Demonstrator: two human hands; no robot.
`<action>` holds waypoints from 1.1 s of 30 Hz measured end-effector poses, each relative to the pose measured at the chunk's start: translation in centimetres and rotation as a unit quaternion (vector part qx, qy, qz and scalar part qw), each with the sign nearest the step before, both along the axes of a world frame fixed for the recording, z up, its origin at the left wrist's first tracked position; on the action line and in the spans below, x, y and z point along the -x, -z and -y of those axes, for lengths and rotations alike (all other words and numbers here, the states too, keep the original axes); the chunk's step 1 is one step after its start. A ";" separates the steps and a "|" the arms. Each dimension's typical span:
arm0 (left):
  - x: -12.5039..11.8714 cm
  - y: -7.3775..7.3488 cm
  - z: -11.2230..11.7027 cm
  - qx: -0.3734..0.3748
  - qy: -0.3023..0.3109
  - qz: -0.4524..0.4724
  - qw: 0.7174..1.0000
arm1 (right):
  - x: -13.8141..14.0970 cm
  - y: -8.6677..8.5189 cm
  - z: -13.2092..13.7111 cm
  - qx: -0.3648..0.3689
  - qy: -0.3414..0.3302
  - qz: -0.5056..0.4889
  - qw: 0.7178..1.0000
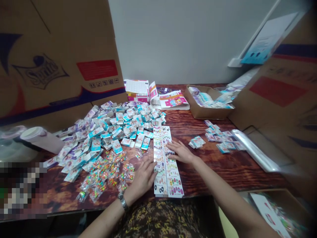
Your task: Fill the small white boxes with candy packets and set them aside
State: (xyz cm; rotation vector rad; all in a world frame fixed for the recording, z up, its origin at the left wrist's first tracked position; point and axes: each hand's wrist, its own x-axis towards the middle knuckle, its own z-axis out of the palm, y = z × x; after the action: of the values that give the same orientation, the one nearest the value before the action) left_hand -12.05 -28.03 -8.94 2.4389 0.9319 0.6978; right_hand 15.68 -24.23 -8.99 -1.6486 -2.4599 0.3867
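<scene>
Head view. Two columns of printed sticker sheets (168, 162), rows of colourful oval motifs, lying flat on wood-grain table (237, 175), directly beneath right hand (179, 151): open, palm down, fingers resting on sheets. Left hand (141, 178): open, fingertips at sheets' left edge; metal wristband (123, 201) on wrist. Left of left hand, clear bags of small colourful pieces (104, 178); farther out, heap of white-and-teal packets (106, 132). Right of right hand, scattered packets (213, 137). Ahead of right hand, cardboard tray (198, 112) holding similar packets.
</scene>
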 end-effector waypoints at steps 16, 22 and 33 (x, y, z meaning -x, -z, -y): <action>-1.6 -2.9 -2.5 0.292 -0.036 0.240 0.925 | 7.2 -12.0 3.8 -0.126 -0.033 -0.292 0.948; -1.0 -3.3 -2.1 0.498 -0.117 0.445 0.735 | 9.7 -8.5 6.4 -0.051 -0.151 -0.200 0.967; -0.3 -4.7 -0.9 0.508 -0.036 0.437 0.741 | 10.7 -8.2 4.3 -0.043 0.049 -0.284 0.957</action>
State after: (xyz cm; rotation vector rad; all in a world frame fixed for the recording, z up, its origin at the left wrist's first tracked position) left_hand -11.71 -27.17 -4.23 0.9185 0.6863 0.8944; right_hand 4.99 -28.52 -0.74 -1.3722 -1.9340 0.6285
